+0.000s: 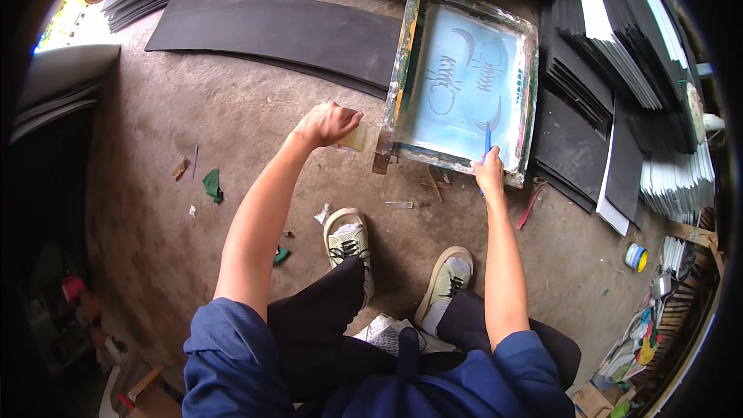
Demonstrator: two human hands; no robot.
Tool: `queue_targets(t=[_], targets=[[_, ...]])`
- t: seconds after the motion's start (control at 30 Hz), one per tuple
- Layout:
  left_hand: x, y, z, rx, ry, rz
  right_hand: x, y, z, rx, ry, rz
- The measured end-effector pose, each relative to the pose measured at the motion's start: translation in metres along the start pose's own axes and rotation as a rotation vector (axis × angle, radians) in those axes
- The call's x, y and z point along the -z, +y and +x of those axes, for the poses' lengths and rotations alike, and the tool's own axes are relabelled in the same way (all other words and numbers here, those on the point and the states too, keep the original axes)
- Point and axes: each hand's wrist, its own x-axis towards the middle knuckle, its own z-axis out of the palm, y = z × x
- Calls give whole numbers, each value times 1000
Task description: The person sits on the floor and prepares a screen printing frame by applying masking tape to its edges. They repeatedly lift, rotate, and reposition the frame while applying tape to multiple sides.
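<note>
A screen-printing frame (pixel 407 62) with a paint-stained wooden border lies at the upper right, its light-blue mesh (pixel 457 120) marked with dark curved line designs. My right hand (pixel 489 172) is closed around a slim blue pen-like tool (pixel 487 141), over the frame's near edge. The tool points up across the mesh near a crescent design; whether its tip touches cannot be told. To the left of the frame, my left hand (pixel 329 124) is closed in a fist. A yellowish, see-through piece (pixel 354 138) shows beside its fingers; whether I grip it is unclear.
Long black sheets (pixel 271 35) lie beyond my left hand. Stacked black and white boards (pixel 580 101) stand right of the frame. A yellow-and-blue tin (pixel 636 257) sits farther right. Green scraps (pixel 213 185) and a thin clear-and-dark tool (pixel 406 204) lie on the concrete floor (pixel 155 217).
</note>
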Motion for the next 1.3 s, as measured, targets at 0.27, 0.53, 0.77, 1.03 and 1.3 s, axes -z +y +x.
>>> queue_targets(t=[0.27, 0.53, 0.77, 1.03, 1.3], targets=[[-24, -12, -13, 96, -30, 156, 14, -73, -27, -115, -14, -105], [-26, -12, -2, 71, 2, 197, -21, -154, -82, 72, -334, 52], [-28, -15, -1, 91, 6, 218, -27, -164, -81, 11, -386, 29], [-27, -14, -2, 69, 9, 194, -29, -168, -79, -16, -389, 46], [-28, -15, 0, 58, 20, 211, -32, -162, -109, -34, -395, 72]])
